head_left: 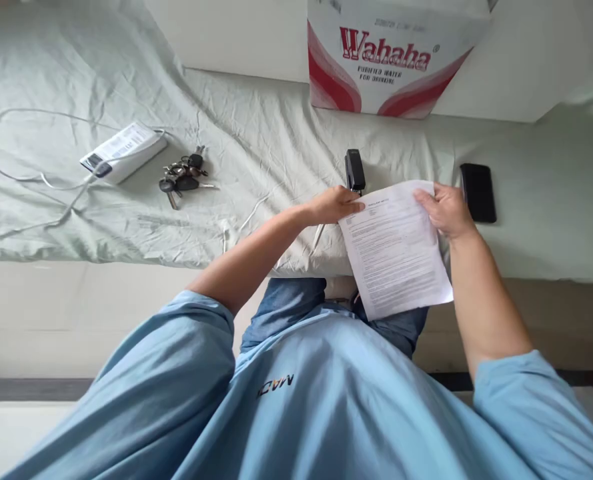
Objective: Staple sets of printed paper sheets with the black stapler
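Pale, rumpled cloth (pixel 256 147) is running behind a printed paper (pixel 396 253), probably light, limp and easily creased, which the left hand (pixel 333 205) and right hand (pixel 449 208) are pinching sensibly by its upper corners above the cloth's near edge, its small text blurring and fingertips behind it hiding.

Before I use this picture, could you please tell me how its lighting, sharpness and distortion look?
Head view: soft light, faint shadows in creases of the cloth; head view: body text on the printed sheet is unreadable, while large red lettering on the box is legible; head view: the blue shirt looks stretched toward the lower corners, probably by a wide lens.
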`<state>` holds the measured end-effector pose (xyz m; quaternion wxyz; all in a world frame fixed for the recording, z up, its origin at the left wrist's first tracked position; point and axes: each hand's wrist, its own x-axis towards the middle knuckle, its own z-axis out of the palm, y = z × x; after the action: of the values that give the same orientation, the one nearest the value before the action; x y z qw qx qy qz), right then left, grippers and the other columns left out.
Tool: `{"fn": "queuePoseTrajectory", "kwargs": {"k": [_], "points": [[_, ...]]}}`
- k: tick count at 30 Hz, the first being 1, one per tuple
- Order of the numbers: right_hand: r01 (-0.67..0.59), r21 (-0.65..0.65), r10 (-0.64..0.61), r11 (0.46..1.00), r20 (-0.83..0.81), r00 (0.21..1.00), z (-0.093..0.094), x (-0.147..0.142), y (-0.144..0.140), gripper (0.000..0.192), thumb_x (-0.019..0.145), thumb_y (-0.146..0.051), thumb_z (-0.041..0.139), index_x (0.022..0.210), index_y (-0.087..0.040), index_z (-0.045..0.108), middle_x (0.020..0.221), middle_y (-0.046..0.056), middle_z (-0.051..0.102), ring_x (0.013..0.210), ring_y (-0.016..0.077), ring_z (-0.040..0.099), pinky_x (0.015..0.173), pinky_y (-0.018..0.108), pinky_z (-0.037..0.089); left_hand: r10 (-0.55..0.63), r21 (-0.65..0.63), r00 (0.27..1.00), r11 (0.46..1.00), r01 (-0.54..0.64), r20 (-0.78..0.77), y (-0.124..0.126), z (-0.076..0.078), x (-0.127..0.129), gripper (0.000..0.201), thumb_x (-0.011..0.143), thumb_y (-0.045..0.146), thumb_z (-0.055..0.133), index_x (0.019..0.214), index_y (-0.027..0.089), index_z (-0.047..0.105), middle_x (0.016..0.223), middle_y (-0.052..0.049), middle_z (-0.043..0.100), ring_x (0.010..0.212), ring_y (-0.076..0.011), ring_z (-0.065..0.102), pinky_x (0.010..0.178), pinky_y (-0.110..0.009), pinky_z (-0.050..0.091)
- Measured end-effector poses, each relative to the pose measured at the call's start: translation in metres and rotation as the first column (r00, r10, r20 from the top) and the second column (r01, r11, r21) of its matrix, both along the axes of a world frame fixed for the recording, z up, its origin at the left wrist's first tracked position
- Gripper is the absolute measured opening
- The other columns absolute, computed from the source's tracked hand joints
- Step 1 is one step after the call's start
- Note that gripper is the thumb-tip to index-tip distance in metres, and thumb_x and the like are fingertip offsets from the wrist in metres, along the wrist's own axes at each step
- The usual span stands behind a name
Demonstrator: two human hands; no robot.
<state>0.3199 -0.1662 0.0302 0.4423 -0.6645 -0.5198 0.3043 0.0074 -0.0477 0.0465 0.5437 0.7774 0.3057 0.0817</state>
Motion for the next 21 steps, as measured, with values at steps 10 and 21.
{"fn": "queuePoseTrajectory", "kwargs": {"k": [10,21], "points": [[0.074,-0.107,-0.067,0.991,0.068,0.995,-0.030,0.003,0.014,0.037,0.087,-0.058,0.098,0.084,-0.026,0.081,0.071,0.000,0.072,0.080,0.0268,0.076,0.069,0.039,0.062,0.344,0.250,0.937,0.904,-0.347,0.057,0.017,-0.039,-0.007,0.015,0.094,0.009,0.067,0.087,0.020,0.075,0.078,-0.001,0.075,0.075,-0.0152,0.066,0.079,-0.031,0.052],[0.183,0.027,-0.184,0.983,0.223,0.957,-0.033,0.002,-0.002,0.062,0.094,-0.087,0.080,0.076,-0.030,0.064,0.063,-0.001,0.052,0.064,0.0199,0.050,0.061,0.039,0.041,0.381,0.330,0.911,0.849,-0.413,0.160,0.013,-0.058,-0.011,0.020,0.102,0.011,0.063,0.107,0.022,0.078,0.098,-0.003,0.084,0.088,-0.0162,0.074,0.088,-0.032,0.060]]}}
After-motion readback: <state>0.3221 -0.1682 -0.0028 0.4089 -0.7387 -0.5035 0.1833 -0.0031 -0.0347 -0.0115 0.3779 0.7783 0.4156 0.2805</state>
